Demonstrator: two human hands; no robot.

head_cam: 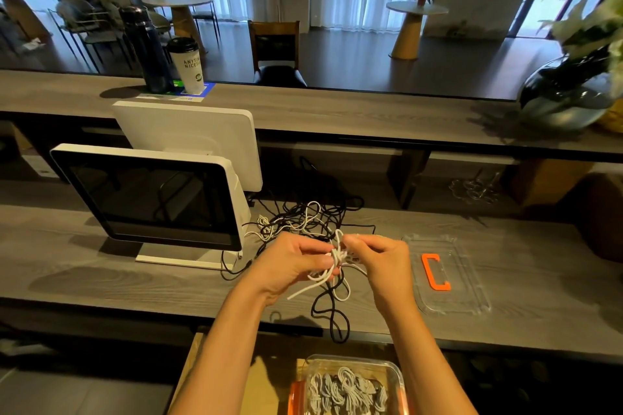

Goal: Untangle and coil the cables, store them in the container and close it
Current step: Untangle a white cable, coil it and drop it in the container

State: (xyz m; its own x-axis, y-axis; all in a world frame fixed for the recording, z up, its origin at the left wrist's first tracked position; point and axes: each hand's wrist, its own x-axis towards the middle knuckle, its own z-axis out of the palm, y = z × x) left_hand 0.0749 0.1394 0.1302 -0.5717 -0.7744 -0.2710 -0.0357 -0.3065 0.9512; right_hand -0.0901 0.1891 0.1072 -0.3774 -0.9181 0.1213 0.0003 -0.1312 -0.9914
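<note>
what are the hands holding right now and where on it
Both hands hold a white cable: the left hand grips its bunched loops, and the right hand pinches a strand at the knot above them.

I see white cables [332, 259] knotted with black cables [328, 312] over a grey wood-grain counter [337, 114]. The clear lid [448, 274] carries a bright orange handle [435, 271], and the clear container [350, 387] below has orange clips and pale grey-white coils inside. The screen [151, 199] is black in a white frame, and the cup [187, 66] is white with a black lid and dark lettering.
</note>
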